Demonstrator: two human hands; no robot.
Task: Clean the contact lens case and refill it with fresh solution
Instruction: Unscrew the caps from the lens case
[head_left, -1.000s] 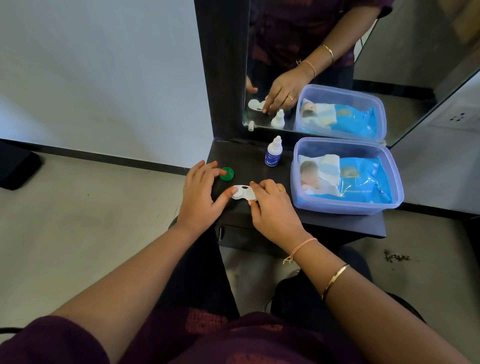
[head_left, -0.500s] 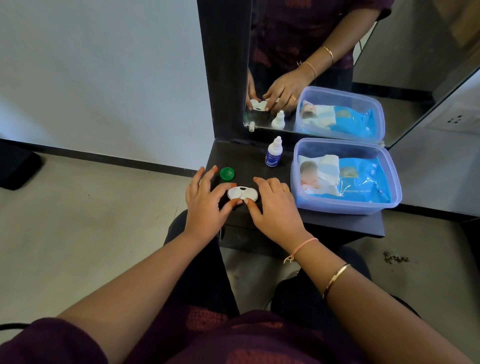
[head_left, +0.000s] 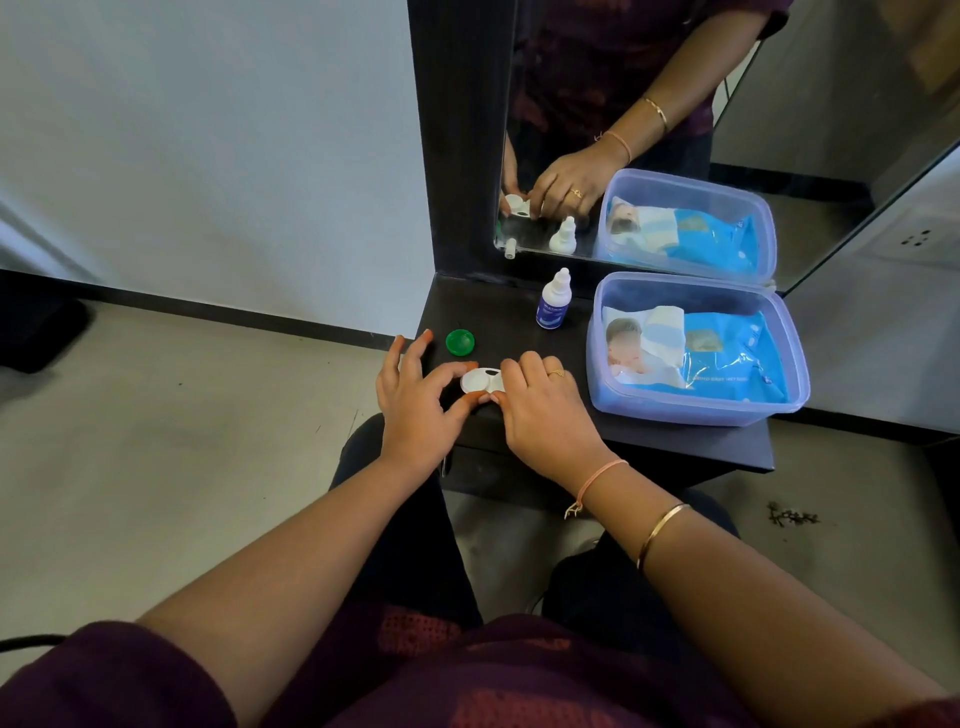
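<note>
A white contact lens case (head_left: 482, 382) lies on the dark shelf (head_left: 675, 441), its left well uncovered. My left hand (head_left: 415, 405) pinches the case's left end with thumb and forefinger. My right hand (head_left: 545, 410) grips its right end, fingers covering that side. A green cap (head_left: 460, 342) lies loose on the shelf just behind my left hand. A small white solution bottle with a blue label (head_left: 555, 301) stands upright farther back, its cap on.
A translucent plastic box (head_left: 696, 410) holding a blue pack of wipes takes up the shelf's right half. A mirror (head_left: 623, 104) stands behind, reflecting hands, bottle and box. The shelf's front edge is just below my hands. Bare floor lies to the left.
My left hand drew back from the green cap and closed on the case's left end. Both hands now hold the case; its left well shows open.
</note>
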